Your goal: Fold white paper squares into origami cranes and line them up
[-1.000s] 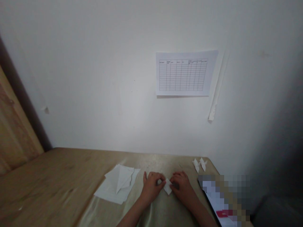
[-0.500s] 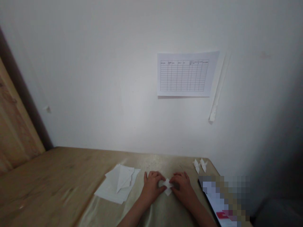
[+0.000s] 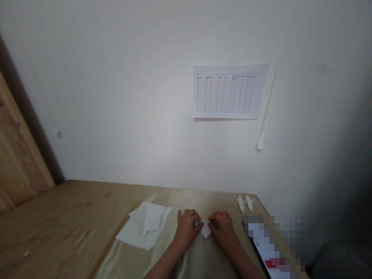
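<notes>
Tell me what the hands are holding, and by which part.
A small folded white paper: the left hand holds its left side, the right hand its right side.

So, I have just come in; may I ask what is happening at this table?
A person's left hand and right hand hold a small folded white paper between them, one at each side, at the table. Left of the hands lies an uneven stack of white sheets. Near the table's far right corner are two small white shapes, apparently folded paper too. A printed grid hangs on the wall.
</notes>
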The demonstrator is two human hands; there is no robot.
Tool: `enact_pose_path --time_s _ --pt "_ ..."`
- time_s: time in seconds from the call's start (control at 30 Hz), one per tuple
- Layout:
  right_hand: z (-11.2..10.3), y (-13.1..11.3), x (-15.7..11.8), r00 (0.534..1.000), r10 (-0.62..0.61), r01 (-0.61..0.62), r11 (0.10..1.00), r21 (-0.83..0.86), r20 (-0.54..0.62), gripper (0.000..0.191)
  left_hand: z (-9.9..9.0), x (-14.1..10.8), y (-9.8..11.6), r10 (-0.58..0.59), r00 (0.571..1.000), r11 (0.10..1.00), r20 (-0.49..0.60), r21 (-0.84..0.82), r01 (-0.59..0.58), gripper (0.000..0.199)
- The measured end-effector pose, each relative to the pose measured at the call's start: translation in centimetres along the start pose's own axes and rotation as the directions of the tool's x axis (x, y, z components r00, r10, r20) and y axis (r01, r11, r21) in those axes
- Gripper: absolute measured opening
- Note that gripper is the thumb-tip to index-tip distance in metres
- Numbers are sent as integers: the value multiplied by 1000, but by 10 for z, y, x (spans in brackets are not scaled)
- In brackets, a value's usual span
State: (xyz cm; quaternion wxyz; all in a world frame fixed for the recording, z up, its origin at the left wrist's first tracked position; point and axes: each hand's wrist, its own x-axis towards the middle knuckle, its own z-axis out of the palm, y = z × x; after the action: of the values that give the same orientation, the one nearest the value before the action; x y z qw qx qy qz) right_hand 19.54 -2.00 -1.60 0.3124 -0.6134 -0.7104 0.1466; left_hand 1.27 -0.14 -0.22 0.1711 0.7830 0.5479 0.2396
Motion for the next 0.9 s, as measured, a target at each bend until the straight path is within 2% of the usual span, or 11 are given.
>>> enact_pose_path --time_s 0.3,0.6,0.9 --pt "1 -1 -1 999 49 -49 999 7 -1 17 3 0 0 8 999 1000 -44 12 -7 10" --pt "-3 -4 -3 997 18 -16 999 -30 77 18 -1 -4 0 46 999 999 -1 5 -46 12" --pt "-2 -6 -6 1000 29 -29 995 -93 -4 12 2 -1 -1 19 1000 1000 5 14 -20 12"
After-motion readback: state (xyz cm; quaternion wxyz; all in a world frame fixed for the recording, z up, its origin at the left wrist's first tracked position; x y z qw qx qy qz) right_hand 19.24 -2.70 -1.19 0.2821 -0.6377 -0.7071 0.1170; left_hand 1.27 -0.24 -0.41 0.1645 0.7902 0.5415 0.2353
